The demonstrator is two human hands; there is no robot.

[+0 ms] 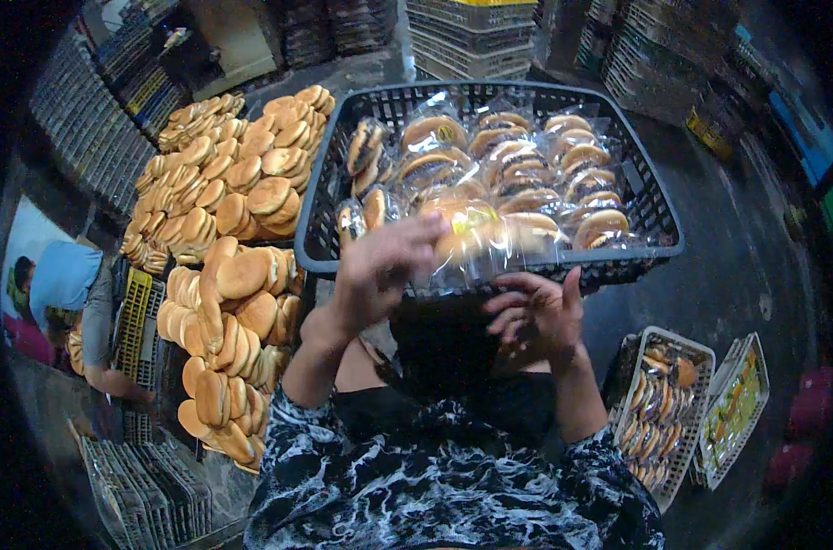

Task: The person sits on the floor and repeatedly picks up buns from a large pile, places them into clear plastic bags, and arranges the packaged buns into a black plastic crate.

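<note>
Holds the left hand [380, 266] over the near-left edge of the black plastic basket [646, 179], with blurred, part-curled fingers right at a clear-wrapped bun [467, 246]; cannot tell whether gripping the film or only hovering beside it. Holds the right hand [545, 316] just below the near rim, with fingers loosely spread and nothing visible between them. To judge by looks, should handle as light, soft and easily dented, with slick, crinkly film apt to slide; best taken lightly by both flanks, or by the loose wrapper end overlapping the basket's near rim, without squeezing the middle. Farther in, packed in rows: more wrapped buns with dark filling [517, 170]. To the left, heaped high: unwrapped buns [245, 272]. At lower right, below the basket: a pale crate [700, 403] of wrapped goods. Beyond the far rim: stacked crates [471, 46].
</note>
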